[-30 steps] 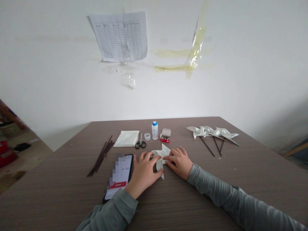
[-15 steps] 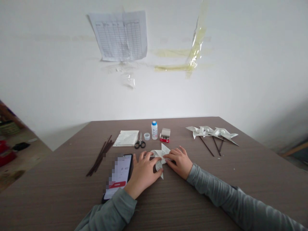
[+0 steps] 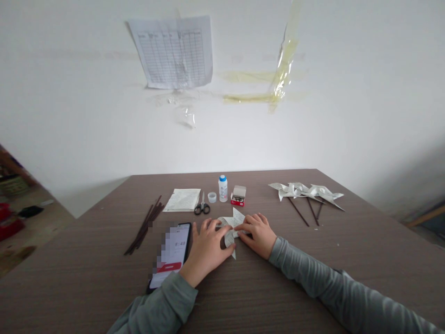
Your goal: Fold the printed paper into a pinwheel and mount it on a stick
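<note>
Table (image 3: 250,297): back edge at wall (image 3: 243,144), well beyond the paper pinwheel (image 3: 230,238), approx. mid-table. Room to move: R side, btwn your R hand (image 3: 256,234) and the stick-mounted pinwheels (image 3: 308,191); tighter on L, phone (image 3: 171,256) just beside your L hand (image 3: 208,246). Pose: L palm down, fingers spread wide, index + thumb at paper; R fingers bent, thumb + index close tog. nr pinwheel ctr, can't tell if you're gripping.

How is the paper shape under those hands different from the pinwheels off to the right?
The paper shape lies under the left hand and right hand, partly hidden; the pinwheels lie untouched. Dark sticks show below the pinwheels; none shows at the paper shape. The paper shape sits alone, whereas the pinwheels overlap in a group. Both are pale paper with pointed tips.
</note>
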A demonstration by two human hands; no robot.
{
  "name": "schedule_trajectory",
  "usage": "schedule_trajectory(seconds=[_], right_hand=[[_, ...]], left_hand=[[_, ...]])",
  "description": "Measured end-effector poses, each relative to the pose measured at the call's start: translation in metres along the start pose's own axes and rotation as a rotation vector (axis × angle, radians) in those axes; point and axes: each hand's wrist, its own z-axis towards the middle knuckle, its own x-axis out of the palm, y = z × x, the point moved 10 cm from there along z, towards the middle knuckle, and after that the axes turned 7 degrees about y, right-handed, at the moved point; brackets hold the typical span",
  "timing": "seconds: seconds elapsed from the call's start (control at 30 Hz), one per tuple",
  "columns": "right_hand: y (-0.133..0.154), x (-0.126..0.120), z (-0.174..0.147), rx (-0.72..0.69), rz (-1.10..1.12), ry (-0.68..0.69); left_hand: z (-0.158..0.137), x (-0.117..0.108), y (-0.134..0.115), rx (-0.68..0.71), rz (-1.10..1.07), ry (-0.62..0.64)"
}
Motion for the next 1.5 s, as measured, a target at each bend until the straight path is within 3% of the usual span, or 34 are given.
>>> schedule_trajectory(seconds=[0.3, 0.5, 1.0, 1.5], right_hand=[[-0.0047, 0.0005, 0.0, 0.023, 0.053, -0.001], [-0.0022, -0.0017, -0.0016, -0.036, 0.013, -0.061], [0.0002, -0.0031, -0.0023, 0.002, 0.047, 0.01], [-0.0041, 0.0028, 0.0009, -0.001, 0.024, -0.015]], left_hand=[[-0.0031, -0.0039, -0.0023, 0.014, 0.013, 0.011], [-0.0032, -0.0039, -0.0021, -0.004, 0.014, 0.018], [-0.0033, -0.0027, -0.0017, -0.003, 0.017, 0.016], [-0.0048, -0.003, -0.0012, -0.003, 0.007, 0.01]])
